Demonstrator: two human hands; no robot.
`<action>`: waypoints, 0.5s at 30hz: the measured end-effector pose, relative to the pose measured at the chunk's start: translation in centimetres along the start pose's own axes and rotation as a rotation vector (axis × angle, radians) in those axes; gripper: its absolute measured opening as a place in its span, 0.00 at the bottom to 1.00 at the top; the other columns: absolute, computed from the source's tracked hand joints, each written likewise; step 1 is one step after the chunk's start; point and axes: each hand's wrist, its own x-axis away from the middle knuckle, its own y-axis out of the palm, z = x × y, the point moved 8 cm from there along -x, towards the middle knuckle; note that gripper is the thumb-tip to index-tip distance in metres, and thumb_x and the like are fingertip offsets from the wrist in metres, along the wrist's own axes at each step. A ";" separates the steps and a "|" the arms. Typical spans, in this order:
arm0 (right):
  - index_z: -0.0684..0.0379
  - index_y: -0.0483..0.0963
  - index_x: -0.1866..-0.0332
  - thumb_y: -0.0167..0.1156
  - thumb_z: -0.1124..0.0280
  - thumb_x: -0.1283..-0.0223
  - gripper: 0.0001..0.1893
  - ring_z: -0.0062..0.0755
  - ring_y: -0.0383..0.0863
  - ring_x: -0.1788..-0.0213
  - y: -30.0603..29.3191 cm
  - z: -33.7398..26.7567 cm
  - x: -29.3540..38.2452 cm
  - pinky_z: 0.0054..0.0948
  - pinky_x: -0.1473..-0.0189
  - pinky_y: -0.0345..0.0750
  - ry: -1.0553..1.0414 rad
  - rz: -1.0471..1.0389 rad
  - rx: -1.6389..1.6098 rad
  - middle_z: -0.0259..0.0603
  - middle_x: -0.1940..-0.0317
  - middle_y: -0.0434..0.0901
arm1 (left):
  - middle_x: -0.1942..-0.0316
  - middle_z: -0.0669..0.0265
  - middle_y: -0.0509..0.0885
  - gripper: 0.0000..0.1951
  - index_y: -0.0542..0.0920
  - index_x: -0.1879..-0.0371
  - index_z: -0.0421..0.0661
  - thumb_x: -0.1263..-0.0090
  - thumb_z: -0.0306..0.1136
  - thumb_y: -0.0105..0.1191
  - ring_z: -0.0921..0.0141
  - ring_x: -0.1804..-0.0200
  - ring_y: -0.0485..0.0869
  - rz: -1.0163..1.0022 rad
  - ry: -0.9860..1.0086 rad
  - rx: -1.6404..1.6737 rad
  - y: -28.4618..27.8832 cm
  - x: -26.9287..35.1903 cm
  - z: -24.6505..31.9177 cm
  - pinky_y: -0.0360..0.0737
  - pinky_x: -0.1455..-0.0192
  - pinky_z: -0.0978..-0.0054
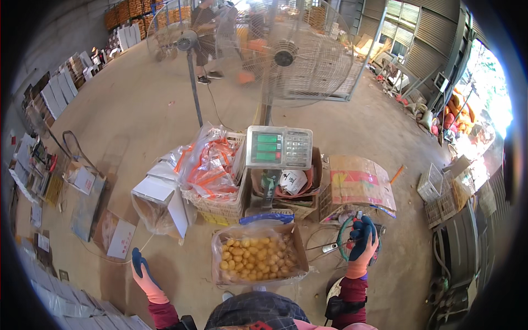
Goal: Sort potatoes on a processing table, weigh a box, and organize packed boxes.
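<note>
An open cardboard box [302,247] lined with clear plastic stands before me, filled with small yellow potatoes [251,258]. My left hand [146,274], in an orange and dark blue coated glove, is held out left of the box, holding nothing, fingers apart from the thumb. On the right, my right hand [363,245] wears a matching glove, its fingers bent above a round green rim [341,239]. Whether they grip something small at the fingertips cannot be told. A digital scale display [279,147] with green screens and a keypad rises on a post behind the box.
Behind the box stand a plastic crate [214,204] of orange-marked bags [216,165] and a cardboard-topped crate [359,181]. White cartons [161,189] stand left. A white cone-shaped spool [329,248] lies right. Pedestal fans [284,55] stand ahead, with people [204,37] beyond.
</note>
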 end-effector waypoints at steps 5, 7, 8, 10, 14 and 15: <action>0.68 0.72 0.50 0.49 0.60 0.34 0.20 0.26 0.77 0.69 7.4 7.9 1.3 0.23 0.65 0.73 0.278 -0.276 -0.009 0.43 0.67 0.79 | 0.38 0.61 0.69 0.23 0.67 0.40 0.35 0.38 0.17 0.43 0.68 0.38 0.69 0.109 -0.062 -0.131 -2.6 3.6 0.3 0.64 0.35 0.70; 0.67 0.72 0.50 0.49 0.61 0.34 0.19 0.27 0.78 0.67 11.5 11.9 4.3 0.24 0.63 0.73 0.405 -0.526 0.032 0.42 0.65 0.79 | 0.40 0.59 0.71 0.23 0.70 0.42 0.36 0.40 0.17 0.47 0.66 0.38 0.70 0.165 0.033 -0.365 -4.6 5.7 2.0 0.65 0.36 0.70; 0.67 0.72 0.50 0.49 0.61 0.35 0.19 0.27 0.77 0.66 13.8 11.9 6.3 0.24 0.62 0.74 0.340 -0.628 0.176 0.41 0.63 0.79 | 0.41 0.57 0.72 0.22 0.71 0.44 0.37 0.40 0.18 0.49 0.64 0.38 0.70 0.169 0.048 -0.485 -5.4 6.6 3.4 0.66 0.36 0.69; 0.67 0.72 0.50 0.51 0.65 0.37 0.16 0.27 0.76 0.62 15.2 15.5 10.4 0.24 0.59 0.75 0.788 -0.539 -0.223 0.38 0.60 0.77 | 0.43 0.54 0.74 0.21 0.74 0.47 0.39 0.42 0.22 0.55 0.60 0.39 0.71 0.223 0.055 -0.691 -8.4 8.6 5.0 0.66 0.37 0.68; 0.67 0.71 0.49 0.55 0.81 0.44 0.16 0.26 0.76 0.62 20.5 13.6 16.4 0.25 0.58 0.77 0.176 -1.087 0.285 0.38 0.64 0.76 | 0.45 0.53 0.75 0.20 0.76 0.48 0.40 0.41 0.27 0.57 0.58 0.39 0.72 0.450 -0.041 -0.900 -18.9 15.4 6.2 0.67 0.37 0.68; 0.67 0.71 0.49 0.55 0.81 0.44 0.16 0.26 0.76 0.62 22.2 13.1 19.3 0.25 0.58 0.77 0.165 -1.159 0.247 0.38 0.64 0.76 | 0.46 0.53 0.76 0.19 0.76 0.49 0.41 0.41 0.30 0.57 0.58 0.41 0.72 0.509 -0.125 -0.928 -22.8 18.4 4.9 0.68 0.39 0.67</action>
